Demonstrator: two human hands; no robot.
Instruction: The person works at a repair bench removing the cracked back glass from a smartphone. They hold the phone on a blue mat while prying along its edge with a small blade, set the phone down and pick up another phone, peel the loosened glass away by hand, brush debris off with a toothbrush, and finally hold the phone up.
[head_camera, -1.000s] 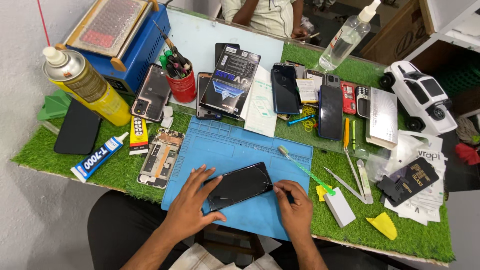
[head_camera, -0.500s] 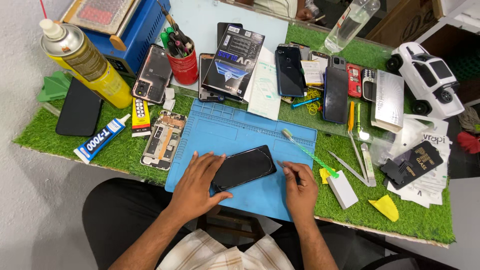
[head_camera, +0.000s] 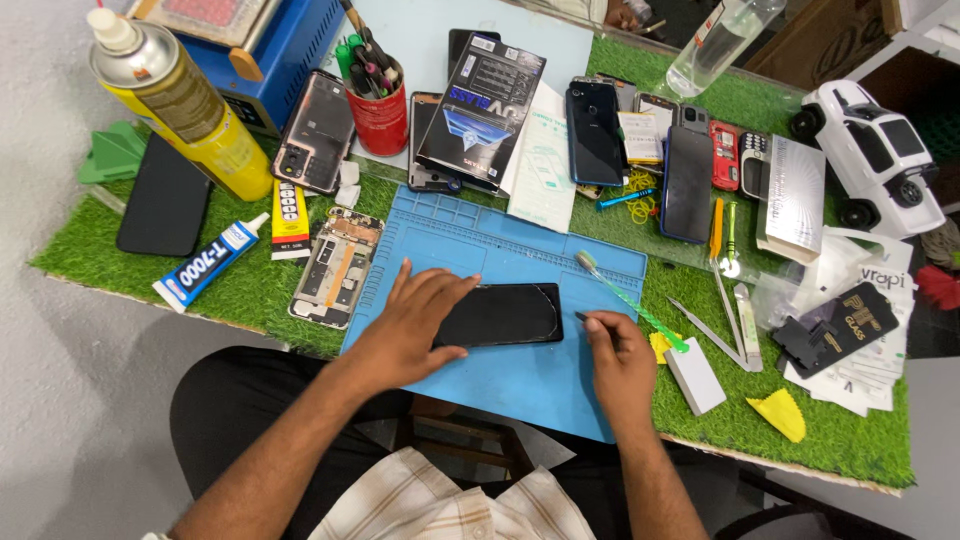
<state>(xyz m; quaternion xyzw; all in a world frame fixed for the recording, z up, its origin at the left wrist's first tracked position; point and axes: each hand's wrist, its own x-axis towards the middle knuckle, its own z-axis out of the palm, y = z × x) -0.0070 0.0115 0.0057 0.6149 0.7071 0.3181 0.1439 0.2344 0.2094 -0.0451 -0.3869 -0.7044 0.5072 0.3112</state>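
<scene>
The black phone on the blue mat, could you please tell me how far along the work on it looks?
Done: the black phone lies flat on the blue mat. In hand: the left hand pins it while the right hand holds a thin tool at its right edge. Left: its glass looks closed all round, nothing lifted.

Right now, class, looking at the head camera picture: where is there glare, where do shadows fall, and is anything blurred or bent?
Head view: light is soft and even; faint glare sits on the black phone under the left hand; the right hand casts only a weak shadow on the blue mat; focus is sharp throughout; the wide lens bows the table edge and stretches the spray can at the corner.
</scene>
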